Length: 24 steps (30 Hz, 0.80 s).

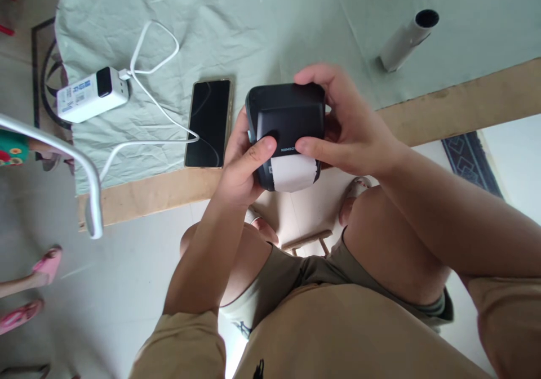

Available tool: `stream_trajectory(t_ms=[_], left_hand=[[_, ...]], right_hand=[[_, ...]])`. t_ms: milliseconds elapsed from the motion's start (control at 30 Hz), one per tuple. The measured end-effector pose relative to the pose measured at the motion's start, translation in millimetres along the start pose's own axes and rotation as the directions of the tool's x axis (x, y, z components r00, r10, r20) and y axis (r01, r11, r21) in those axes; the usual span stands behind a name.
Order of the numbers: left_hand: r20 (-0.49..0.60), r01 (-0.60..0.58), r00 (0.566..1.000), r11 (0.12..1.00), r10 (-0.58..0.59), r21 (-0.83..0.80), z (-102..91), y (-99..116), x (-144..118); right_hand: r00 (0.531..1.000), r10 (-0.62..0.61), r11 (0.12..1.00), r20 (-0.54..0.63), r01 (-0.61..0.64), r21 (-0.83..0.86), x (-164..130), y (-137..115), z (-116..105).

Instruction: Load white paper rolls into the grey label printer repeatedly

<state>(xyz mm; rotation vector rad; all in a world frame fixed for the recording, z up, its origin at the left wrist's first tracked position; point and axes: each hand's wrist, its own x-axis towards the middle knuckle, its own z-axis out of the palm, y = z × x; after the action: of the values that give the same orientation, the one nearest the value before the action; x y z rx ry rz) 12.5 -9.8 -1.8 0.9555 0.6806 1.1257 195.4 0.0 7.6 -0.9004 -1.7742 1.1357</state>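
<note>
Between my two hands is a black label printer with light lettering on its lid, held above the table's near edge. A strip of white label paper sticks out of its front. My left hand wraps its left side, the thumb lying on the lid. My right hand grips the right side, with its thumb near the lettering and a finger over the far corner. The undersides of both hands are hidden. Just left of the printer lies a smartphone with a dark screen.
A white power bank with a white cable sits at the left on the green cloth. At the far right stands a white cylinder with a dark top. Another person's feet in pink slippers show at lower left.
</note>
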Motion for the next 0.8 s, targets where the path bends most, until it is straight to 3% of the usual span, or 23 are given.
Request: stream_trajectory(t_ms=[200,400,567,800], left_hand=[[-0.012,0.007,1.0,1.0,-0.007,0.019,0.4,0.2,1.3],[-0.071,0.143,0.987,0.988,-0.147,-0.06,2.2,3.9,8.3],[-0.212,0.139,0.962,0.977,-0.172,-0.158,-1.6,3.3,12.0],[-0.268,0.165,0.939,0.966,-0.215,-0.198,-4.8,2.5,9.7]], right_hand=[[1.0,0.002,0.997,-0.018,-0.003,-0.083,-0.1,-2.4,0.4],[0.994,-0.059,0.974,-0.089,0.037,-0.223,-1.5,1.1,0.0],[0.993,0.054,0.991,-0.109,-0.067,-0.115,-2.2,5.0,2.4],[0.997,0.069,0.997,-0.043,-0.07,-0.018,-3.0,8.2,5.1]])
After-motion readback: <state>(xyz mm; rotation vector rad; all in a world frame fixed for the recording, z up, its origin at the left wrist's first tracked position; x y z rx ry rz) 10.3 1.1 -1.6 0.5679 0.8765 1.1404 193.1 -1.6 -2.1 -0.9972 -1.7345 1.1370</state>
